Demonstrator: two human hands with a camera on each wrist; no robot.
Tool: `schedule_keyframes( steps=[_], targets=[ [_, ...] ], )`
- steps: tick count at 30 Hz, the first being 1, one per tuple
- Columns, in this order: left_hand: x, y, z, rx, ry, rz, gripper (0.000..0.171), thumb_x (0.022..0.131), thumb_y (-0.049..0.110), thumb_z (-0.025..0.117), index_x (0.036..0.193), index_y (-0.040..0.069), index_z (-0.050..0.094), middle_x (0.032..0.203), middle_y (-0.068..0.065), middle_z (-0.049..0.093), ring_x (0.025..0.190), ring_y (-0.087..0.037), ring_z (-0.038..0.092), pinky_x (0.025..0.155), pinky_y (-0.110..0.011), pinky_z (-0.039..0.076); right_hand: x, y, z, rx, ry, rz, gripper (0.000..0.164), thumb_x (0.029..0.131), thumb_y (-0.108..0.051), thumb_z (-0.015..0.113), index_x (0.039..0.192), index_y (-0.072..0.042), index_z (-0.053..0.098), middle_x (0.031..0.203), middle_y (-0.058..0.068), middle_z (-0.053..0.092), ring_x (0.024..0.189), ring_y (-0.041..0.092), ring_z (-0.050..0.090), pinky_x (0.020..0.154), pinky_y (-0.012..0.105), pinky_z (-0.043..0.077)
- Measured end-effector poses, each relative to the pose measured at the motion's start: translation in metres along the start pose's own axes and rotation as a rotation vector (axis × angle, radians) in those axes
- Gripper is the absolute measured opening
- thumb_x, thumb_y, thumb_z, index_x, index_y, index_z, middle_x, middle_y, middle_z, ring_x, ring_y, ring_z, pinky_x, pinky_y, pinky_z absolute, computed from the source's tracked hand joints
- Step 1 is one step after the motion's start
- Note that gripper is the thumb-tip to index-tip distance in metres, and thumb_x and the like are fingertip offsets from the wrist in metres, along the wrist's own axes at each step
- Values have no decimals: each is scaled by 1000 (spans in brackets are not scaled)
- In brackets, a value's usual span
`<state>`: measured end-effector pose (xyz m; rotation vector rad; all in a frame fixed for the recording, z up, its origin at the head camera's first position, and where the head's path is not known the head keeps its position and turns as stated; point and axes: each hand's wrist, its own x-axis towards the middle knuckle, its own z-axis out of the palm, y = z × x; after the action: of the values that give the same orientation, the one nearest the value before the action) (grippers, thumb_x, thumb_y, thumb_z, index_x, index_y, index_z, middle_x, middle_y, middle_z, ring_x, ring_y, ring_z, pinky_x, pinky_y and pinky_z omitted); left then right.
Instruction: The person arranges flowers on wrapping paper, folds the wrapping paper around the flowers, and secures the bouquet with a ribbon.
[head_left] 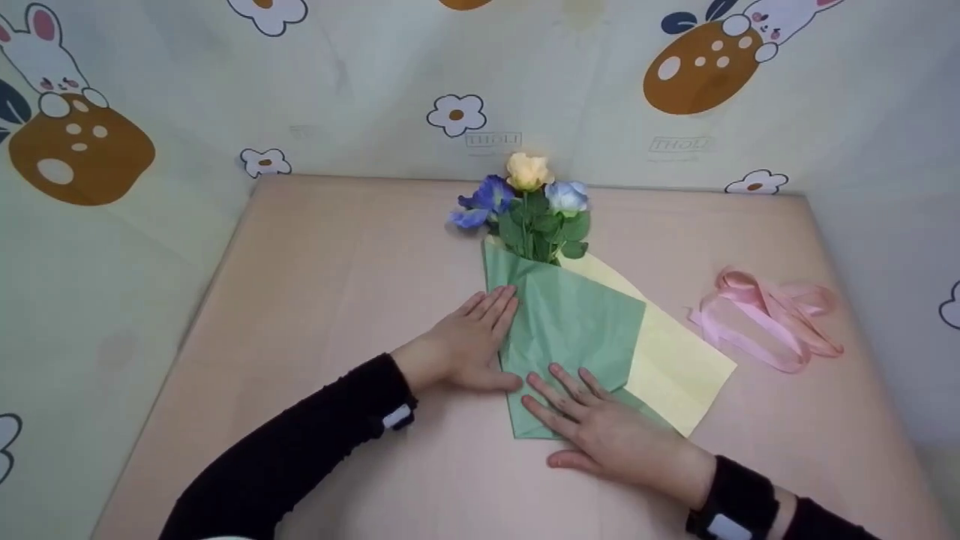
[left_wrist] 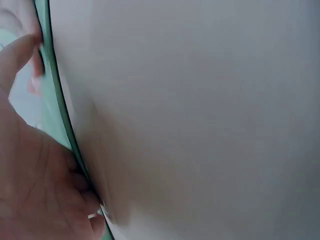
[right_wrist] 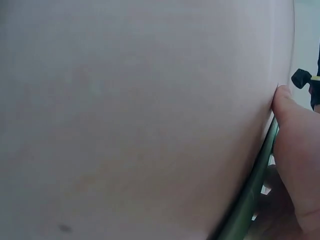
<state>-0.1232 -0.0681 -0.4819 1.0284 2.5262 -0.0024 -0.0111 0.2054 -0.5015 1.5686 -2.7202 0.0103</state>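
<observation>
Green wrapping paper point(head_left: 574, 315) lies folded over the stems of a small bouquet on the table. Above its top edge show a cream rose point(head_left: 528, 172), a light blue rose point(head_left: 567, 197), a violet-blue flower point(head_left: 484, 201) and green leaves. Pale yellow paper point(head_left: 679, 367) sticks out from under the green at the right. My left hand point(head_left: 469, 341) rests along the green paper's left edge, fingers straight. Across its lower part my right hand point(head_left: 607, 427) lies with spread fingers on the paper, the thumb near the bottom edge. The stems are hidden inside.
A loose heap of pink ribbon point(head_left: 772, 319) lies on the table to the right of the papers. The light pinkish table point(head_left: 337, 255) meets a patterned cloth backdrop point(head_left: 360, 97) along its back edge, just behind the flowers.
</observation>
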Motion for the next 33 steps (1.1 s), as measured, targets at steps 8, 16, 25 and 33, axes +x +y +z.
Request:
schedule_keyframes(
  steps=[8,16,25,33],
  targets=[
    [24,-43,-12,-9,41,-115,95,111,62,30,170,-7,3,180,-25,-2,168,-36,1,135,-46,-1,1,-1,1,20,-10,-4,76,112,-61,46,169,-11,40,176,18,33,158,44,37,119,63,41],
    [29,-44,-11,40,29,-145,87,117,57,23,170,-8,-2,179,-27,-8,168,-38,-5,135,-47,-2,1,1,0,33,-21,2,77,112,-61,47,170,-11,40,177,17,32,159,44,36,120,63,40],
    [-12,9,12,135,16,-44,97,113,67,26,171,-7,5,180,-26,-2,168,-36,1,136,-47,6,-1,-1,0,94,-21,7,81,112,-59,49,169,-3,37,177,17,32,160,43,35,120,64,41],
    [-18,16,14,209,-11,-74,155,74,111,31,171,-4,-5,180,-24,-9,168,-35,-6,135,-46,1,-1,4,-3,146,-24,19,81,112,-59,51,170,-5,35,178,15,31,160,44,33,121,65,39]
  ],
)
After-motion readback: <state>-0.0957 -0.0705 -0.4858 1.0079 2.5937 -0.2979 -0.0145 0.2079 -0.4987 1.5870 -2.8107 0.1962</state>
